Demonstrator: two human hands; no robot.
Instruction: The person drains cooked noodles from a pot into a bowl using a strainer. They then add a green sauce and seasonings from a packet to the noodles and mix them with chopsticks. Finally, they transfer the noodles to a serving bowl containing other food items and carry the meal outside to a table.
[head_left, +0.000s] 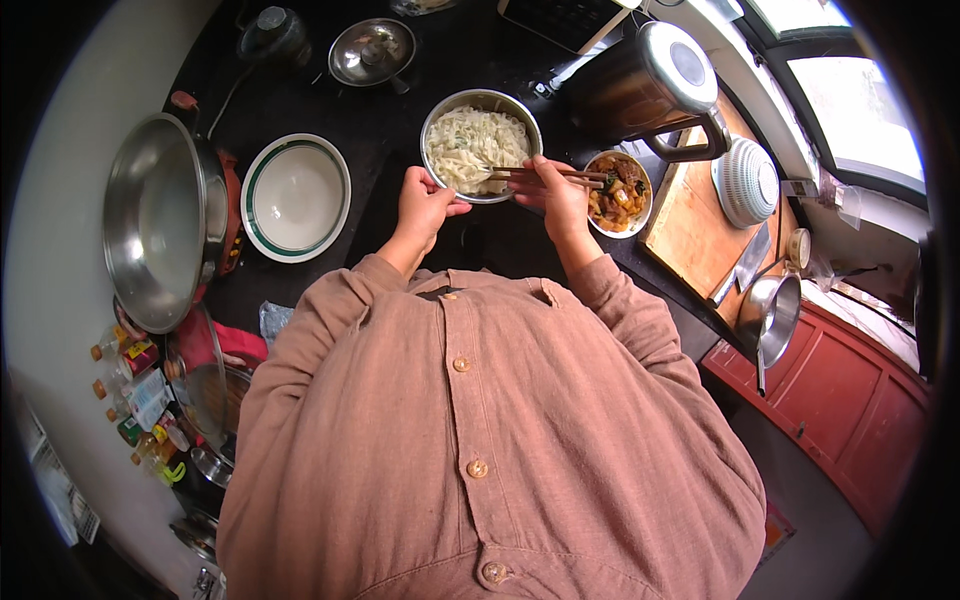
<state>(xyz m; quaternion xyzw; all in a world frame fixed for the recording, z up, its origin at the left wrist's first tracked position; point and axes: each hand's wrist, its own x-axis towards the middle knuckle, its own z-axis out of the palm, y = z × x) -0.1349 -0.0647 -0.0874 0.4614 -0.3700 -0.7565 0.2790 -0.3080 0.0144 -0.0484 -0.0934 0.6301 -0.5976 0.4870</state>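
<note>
A metal bowl (534, 133) full of pale flat noodles (474, 142) stands on the dark counter before me. My left hand (427, 204) pinches the bowl's near left rim between thumb and fingers. In my right hand (556, 191) is a pair of brown wooden chopsticks (517, 173), their tips among the noodles at the near side. Some fingers of that hand are hidden behind the bowl's right edge. Just right of it sits a white bowl (627, 232) of cooked food in brown sauce with some green pieces (621, 193).
An electric kettle (637, 90) rises behind the food bowl. Right of it, a wooden cutting board (686, 232) carries an upturned strainer (746, 182) and a cleaver (752, 255). A saucepan (771, 319) is near the counter's edge. Leftward are a green-rimmed bowl (296, 199) and a large steel pan (154, 225).
</note>
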